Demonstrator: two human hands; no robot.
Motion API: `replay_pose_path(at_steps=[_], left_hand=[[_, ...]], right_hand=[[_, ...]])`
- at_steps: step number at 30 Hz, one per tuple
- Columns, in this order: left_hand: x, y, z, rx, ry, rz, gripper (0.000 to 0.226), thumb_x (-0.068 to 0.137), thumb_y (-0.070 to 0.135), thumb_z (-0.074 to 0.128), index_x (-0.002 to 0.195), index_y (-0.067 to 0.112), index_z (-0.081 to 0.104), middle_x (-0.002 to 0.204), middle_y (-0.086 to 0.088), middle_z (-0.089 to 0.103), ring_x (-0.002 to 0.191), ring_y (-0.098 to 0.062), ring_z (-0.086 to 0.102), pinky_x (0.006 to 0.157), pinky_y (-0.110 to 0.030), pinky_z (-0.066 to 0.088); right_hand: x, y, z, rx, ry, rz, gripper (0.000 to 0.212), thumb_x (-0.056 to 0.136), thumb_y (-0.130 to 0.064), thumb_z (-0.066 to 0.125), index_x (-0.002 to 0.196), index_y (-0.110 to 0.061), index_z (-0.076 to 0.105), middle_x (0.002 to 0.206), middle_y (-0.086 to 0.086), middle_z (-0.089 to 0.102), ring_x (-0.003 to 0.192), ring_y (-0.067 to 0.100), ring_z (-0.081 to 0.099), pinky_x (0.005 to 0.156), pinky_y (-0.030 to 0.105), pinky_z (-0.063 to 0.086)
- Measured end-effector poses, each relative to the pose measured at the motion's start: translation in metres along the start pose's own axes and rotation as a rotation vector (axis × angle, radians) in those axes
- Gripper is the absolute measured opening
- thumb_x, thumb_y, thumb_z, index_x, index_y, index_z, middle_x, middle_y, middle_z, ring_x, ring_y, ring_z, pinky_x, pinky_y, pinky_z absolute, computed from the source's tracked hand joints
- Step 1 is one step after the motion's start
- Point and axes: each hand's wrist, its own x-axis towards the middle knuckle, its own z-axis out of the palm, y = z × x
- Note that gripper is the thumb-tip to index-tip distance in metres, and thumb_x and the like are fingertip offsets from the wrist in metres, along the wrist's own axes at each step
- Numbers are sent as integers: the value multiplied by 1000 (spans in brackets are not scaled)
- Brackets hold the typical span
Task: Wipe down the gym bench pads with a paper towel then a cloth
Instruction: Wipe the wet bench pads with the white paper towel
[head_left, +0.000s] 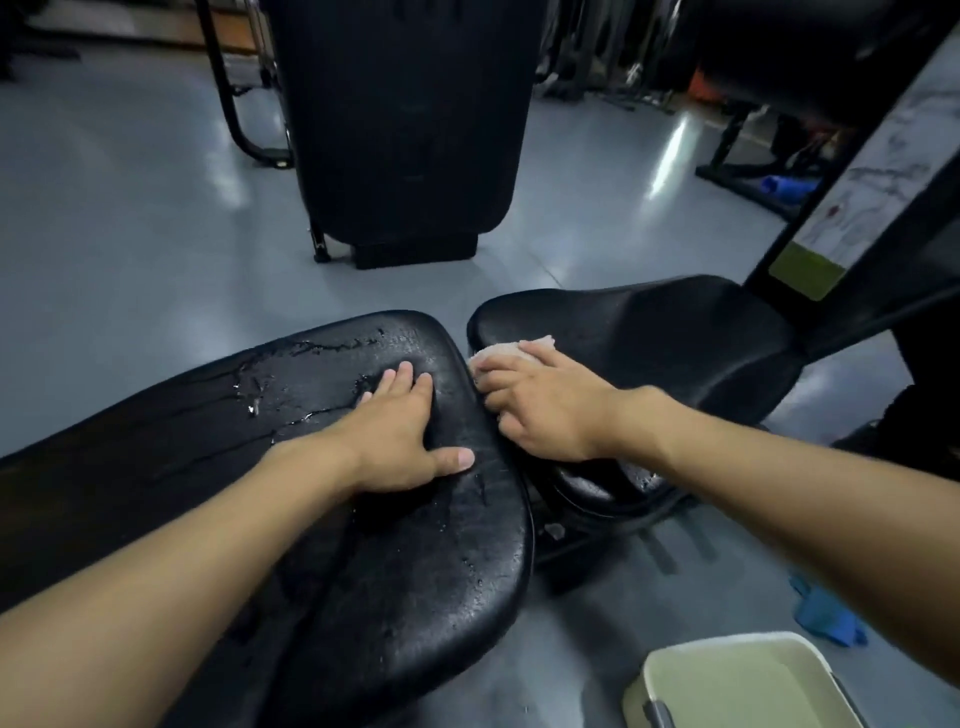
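Note:
A long black bench pad (374, 545) fills the lower left; its surface is wet, with streaks and droplets near its far end. My left hand (402, 434) rests flat on that far end, fingers straight. Beside it on the right lies a smaller black seat pad (675, 338). My right hand (540, 405) holds a bunched pinkish cloth (511, 351) pressed against the near left edge of the seat pad, in the gap between the two pads. Most of the cloth is hidden under my fingers.
A pale green bucket (737, 680) stands on the grey floor at the lower right, with a blue rag (823, 613) lying beside it. An upright black pad (410, 119) on a frame stands ahead. A dark machine frame (852, 171) rises at the right.

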Motion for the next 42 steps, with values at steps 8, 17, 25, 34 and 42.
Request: replay_pose_path(at_steps=[8,17,25,34,42], left_hand=[[-14,7,7,24,138,-2,93,86,60,58,154,11,19,163,-12,12,150,-24,13,120,-33,15],[-15,22,19,18,156,-51,88,89,61,51,156,19,13,164,-11,4,151,-31,5,122,-45,11],[-18,33,17,27,141,-114,82,94,54,50,157,18,11,164,-9,1,150,-31,4,122,-43,8],[-29,45,22,41,164,-121,74,99,48,43,156,12,12,163,-15,3,150,-34,6,122,-44,9],[-66,33,18,-22,189,-21,56,99,25,55,150,12,35,145,-8,47,128,-22,51,98,-21,35]], right_hand=[[-48,-18,30,-25,278,-72,48,89,-32,28,102,-22,73,134,-15,56,144,5,24,117,44,17],[-88,-26,43,-156,391,-151,41,87,-34,34,92,-22,73,124,-9,61,141,20,37,111,48,30],[-133,-15,60,-257,410,-235,37,90,-28,41,120,-27,62,151,-6,42,147,24,28,115,51,23],[-165,3,82,-132,601,-226,31,95,-7,46,116,-16,68,150,7,47,143,33,37,111,59,30],[-169,-25,58,297,896,4,39,86,10,34,108,5,66,138,13,56,131,31,50,114,32,34]])
